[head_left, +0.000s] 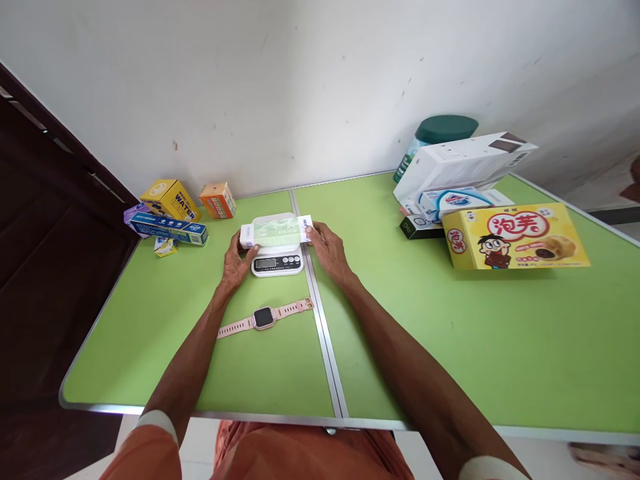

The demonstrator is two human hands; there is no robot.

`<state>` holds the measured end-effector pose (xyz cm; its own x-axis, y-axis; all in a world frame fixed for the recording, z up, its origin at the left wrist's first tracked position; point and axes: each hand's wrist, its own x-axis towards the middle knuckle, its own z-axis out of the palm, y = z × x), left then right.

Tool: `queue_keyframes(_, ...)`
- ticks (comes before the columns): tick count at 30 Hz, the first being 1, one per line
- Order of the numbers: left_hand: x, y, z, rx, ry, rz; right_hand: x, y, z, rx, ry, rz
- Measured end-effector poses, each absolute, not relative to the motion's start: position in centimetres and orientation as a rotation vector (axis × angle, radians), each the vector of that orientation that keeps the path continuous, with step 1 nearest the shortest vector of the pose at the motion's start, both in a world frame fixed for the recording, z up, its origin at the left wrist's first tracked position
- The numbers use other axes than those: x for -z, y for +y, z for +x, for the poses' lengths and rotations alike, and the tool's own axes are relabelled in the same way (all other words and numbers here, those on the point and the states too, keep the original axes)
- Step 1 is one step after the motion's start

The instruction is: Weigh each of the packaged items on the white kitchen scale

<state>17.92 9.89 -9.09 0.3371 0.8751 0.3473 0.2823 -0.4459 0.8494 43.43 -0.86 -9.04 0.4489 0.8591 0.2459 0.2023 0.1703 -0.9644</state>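
Green tabletop (270, 387), set against a marked white wall (300, 87), carries everything. Crosswise over the plate (280, 251) of a white digital scale (277, 271) is a long carton (277, 231), gripped at one end by the left hand (236, 261) and at the other by the right hand (329, 252); holding both ends probably keeps it level, and its position leaves the display (265, 263) uncovered. Whether it touches the plate, I cannot tell. It looks slim, white-ended and pale green in the middle, its print too small to read. Nearer the body lies a pink-strapped watch (264, 318), stretched flat. Farther left, a blue carton (169, 229) fronts a yellow box (173, 200), perhaps kept aside for elbow room; right, a yellow snack box (520, 238) stands before a green-lidded tub (447, 129)
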Motion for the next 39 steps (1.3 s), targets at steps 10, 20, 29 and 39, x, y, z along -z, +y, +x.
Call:
queue_keyframes(10,9.0,9.9,17.9,-1.072,1.035,1.933,8.9,-0.9,43.4,-0.63,-1.041,-1.36)
queue_keyframes(20,7.9,9.6,17.9,-1.153,1.098,1.919,8.0,-1.6,43.5,-0.683,-1.04,-1.315)
queue_keyframes(29,2.2,4.2,21.2,-1.05,0.923,2.053,3.9,-9.1,46.8,-0.531,-0.936,-1.282)
queue_keyframes(39,5.0,-3.4,32.9,-0.636,0.655,2.059,5.5,-21.4,53.7,-0.162,-0.565,-1.583)
